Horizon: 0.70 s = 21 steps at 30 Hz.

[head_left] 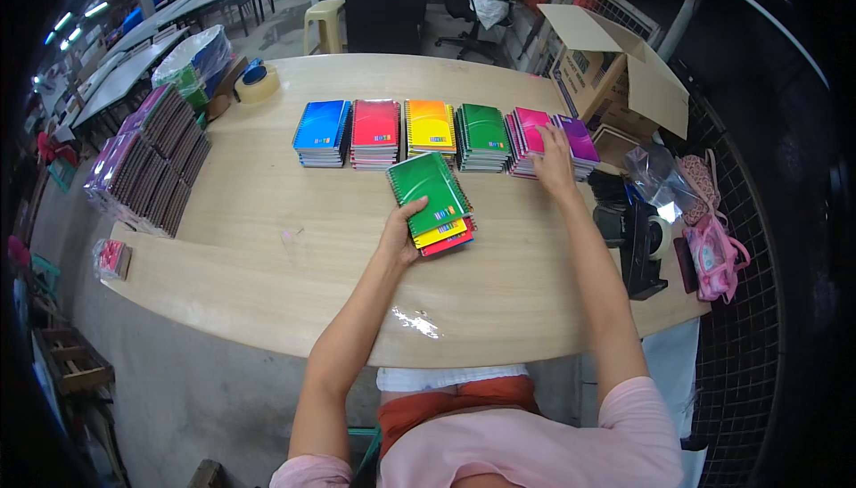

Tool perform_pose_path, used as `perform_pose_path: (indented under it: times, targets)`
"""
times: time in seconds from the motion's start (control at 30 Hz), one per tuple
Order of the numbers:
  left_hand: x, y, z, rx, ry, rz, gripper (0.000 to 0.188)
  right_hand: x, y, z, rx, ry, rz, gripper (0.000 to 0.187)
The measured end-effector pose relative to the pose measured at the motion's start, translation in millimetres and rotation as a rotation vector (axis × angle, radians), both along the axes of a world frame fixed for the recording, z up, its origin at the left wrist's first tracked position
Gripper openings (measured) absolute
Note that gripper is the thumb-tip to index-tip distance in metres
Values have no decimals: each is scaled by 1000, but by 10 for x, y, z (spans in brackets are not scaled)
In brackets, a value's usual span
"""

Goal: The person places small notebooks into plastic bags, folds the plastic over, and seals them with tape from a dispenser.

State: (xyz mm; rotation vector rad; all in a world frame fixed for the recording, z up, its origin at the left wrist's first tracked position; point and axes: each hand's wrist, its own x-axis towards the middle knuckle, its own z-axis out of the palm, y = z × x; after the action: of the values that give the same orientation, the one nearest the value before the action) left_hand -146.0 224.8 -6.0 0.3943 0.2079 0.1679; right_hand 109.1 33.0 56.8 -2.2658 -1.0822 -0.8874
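My left hand (403,231) grips a small fanned bundle of spiral notebooks, thumb on top. A green notebook (426,187) covers a yellow notebook (440,236) and a red notebook (456,246), whose lower edges stick out. My right hand (556,165) reaches over the pink notebook stack (524,128), fingers apart at its right side, beside the purple notebook stack (578,137). Leftward in the same row stand a green stack (482,131), a yellow stack (430,123), a red stack (375,123) and a blue stack (322,124).
Wrapped purple notebook bundles (152,167) stand at the table's left, near a small wrapped pack (112,259) and tape rolls (257,85). An open cardboard box (588,73), a black tape dispenser (644,252) and a pink bag (713,256) line the right side.
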Motion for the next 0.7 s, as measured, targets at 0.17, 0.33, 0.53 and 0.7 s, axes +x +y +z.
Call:
perform_pose_path:
  times: [0.17, 0.33, 0.53, 0.7]
  targets:
    - [16, -74, -113, 98, 25, 33, 40, 37, -7, -84, -203, 199, 40, 46]
    - [9, -93, -103, 105, 55, -43, 40, 103, -164, 113, 132, 178, 101, 29]
    - [-58, -187, -2, -66, -29, -217, 51, -407, -101, 360, 517, 1100, 1135, 33]
    - [-120, -345, 127, -59, 0, -292, 49, -727, 130, 252, 16, 965, 1016, 33]
